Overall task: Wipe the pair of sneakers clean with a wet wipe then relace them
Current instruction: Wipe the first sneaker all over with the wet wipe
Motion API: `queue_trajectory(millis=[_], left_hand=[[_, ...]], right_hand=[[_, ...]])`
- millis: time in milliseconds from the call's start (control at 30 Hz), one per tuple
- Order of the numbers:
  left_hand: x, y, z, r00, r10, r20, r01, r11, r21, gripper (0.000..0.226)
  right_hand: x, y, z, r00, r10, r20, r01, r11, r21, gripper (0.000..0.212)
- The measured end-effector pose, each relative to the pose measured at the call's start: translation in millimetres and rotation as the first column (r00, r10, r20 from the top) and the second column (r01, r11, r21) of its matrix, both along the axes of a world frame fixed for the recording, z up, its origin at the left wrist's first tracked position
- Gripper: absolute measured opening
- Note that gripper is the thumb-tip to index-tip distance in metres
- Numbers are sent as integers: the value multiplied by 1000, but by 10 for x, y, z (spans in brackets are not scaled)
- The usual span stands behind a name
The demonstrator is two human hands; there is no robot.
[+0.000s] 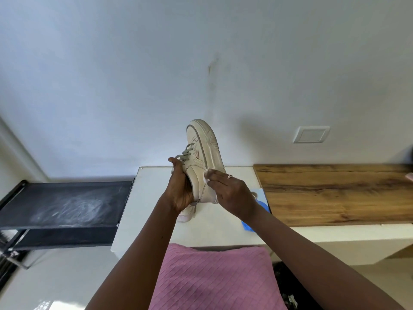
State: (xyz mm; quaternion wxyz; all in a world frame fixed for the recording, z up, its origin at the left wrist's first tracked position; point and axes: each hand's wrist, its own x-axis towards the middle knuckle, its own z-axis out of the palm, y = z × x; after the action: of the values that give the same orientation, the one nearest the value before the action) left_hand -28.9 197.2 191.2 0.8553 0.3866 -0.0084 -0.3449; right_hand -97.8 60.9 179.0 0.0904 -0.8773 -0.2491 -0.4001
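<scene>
While lifted toe-up over the white table (214,229), gripped at the collar by the curled left hand (181,193): cream sneaker (202,153), grey laces (186,153) threaded. Pressed to its side under the right hand's (232,193) straight fingers: wet wipe (206,175). Resting on the table below, mostly hidden: second sneaker (185,217). Near the right wrist: blue object (248,227).

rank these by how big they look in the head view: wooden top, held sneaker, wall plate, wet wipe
1. wooden top
2. held sneaker, though it is nearer the camera
3. wall plate
4. wet wipe, mostly hidden under the right hand
</scene>
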Motion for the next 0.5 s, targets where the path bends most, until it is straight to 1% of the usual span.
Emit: queue_trajectory(millis=[100, 200, 367, 433, 500], left_hand=[[-22, 3, -2, 1000, -25, 6, 24, 1000, 13, 90], [-48, -13, 17, 999, -19, 31, 18, 1000, 22, 81], [-108, -62, 52, 997, -19, 79, 11, 995, 99, 79], [-100, -73, 57, 995, -18, 98, 7, 994, 106, 79], [-86, -85, 65, 993, -9, 118, -7, 990, 139, 77]], right_hand=[[42, -51, -13, 999, -10, 30, 12, 999, -50, 21], [154, -53, 98, 995, -69, 69, 71, 997, -34, 34], [356, -72, 330, 984, -174, 20, 173, 983, 60, 27], [337, -44, 309, 986, -168, 16, 166, 982, 95, 26], [252, 7, 234, 992, -121, 32, 117, 988, 100, 24]])
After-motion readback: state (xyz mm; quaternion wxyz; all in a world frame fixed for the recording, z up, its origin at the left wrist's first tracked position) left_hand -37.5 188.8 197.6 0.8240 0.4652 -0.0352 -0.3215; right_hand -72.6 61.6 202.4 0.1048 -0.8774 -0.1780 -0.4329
